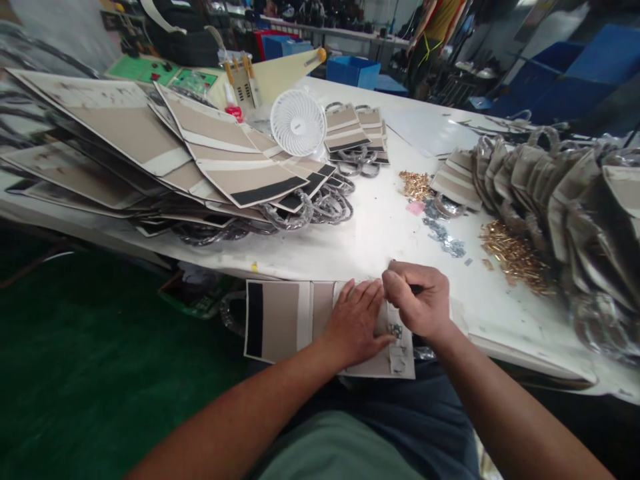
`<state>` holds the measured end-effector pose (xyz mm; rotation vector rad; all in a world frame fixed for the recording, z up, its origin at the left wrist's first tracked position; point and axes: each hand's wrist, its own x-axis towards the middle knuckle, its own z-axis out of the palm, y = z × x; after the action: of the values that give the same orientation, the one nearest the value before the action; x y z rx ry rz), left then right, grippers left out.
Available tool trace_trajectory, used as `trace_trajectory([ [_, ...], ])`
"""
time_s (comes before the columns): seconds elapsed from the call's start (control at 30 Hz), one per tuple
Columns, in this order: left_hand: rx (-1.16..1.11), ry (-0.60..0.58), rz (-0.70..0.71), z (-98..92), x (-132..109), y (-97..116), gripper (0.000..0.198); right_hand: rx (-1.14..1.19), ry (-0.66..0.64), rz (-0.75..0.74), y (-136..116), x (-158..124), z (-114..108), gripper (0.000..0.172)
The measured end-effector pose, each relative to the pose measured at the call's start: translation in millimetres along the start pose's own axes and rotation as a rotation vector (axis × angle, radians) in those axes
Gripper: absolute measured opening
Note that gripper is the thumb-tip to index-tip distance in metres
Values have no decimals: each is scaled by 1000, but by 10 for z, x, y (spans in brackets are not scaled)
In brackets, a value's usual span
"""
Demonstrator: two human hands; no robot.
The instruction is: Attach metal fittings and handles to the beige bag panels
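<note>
A beige bag panel (281, 320) with pale strips and a black band at its left end lies across my lap, against the table's front edge. My left hand (354, 325) rests flat on it with the fingers stretched out. Over the panel's upper right corner, my right hand (419, 299) is closed in a pinch; whatever is between its fingertips is hidden. A small metal fitting (397, 331) sits on the panel's right end, between my two hands, with pale tabs below it. A plastic-wrapped handle (234, 313) sticks out past the panel's left side.
Overlapping bag panels (225, 147) fill the table's left side beside a white fan (298, 123). At right stand bag pieces with wrapped handles (540, 173), near heaps of brass-coloured fasteners (517, 260) and thin grey metal pieces (443, 233). A person (433, 40) stands behind the table.
</note>
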<state>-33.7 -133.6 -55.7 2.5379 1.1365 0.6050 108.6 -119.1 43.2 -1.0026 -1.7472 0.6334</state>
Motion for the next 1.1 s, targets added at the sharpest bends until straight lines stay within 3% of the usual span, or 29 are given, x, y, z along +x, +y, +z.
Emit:
trace_trajectory([
  [0.13,-5,2,-18,-15,6,6,96,-33,-47,-12,52,7,-91,51],
  [0.23,-6,-10,-13,-35,7,11,94,113,108,59,25,10,-154,50],
  [0.33,3,-12,1,-44,4,12,94,265,311,14,-2,-20,-123,47],
  [0.53,-21,-31,-16,-61,15,13,93,222,292,55,37,-108,-8,48],
  [0.7,-4,-11,-4,-56,22,17,94,310,455,-55,24,-62,-97,45],
  [0.8,-8,-24,-18,-48,23,18,93,307,426,54,80,-69,-119,47],
  [1.0,0,-19,-13,-46,33,21,93,273,443,60,128,-144,-109,48],
  [1.1,1,-18,-14,-56,35,30,93,140,318,176,64,-141,-159,55],
])
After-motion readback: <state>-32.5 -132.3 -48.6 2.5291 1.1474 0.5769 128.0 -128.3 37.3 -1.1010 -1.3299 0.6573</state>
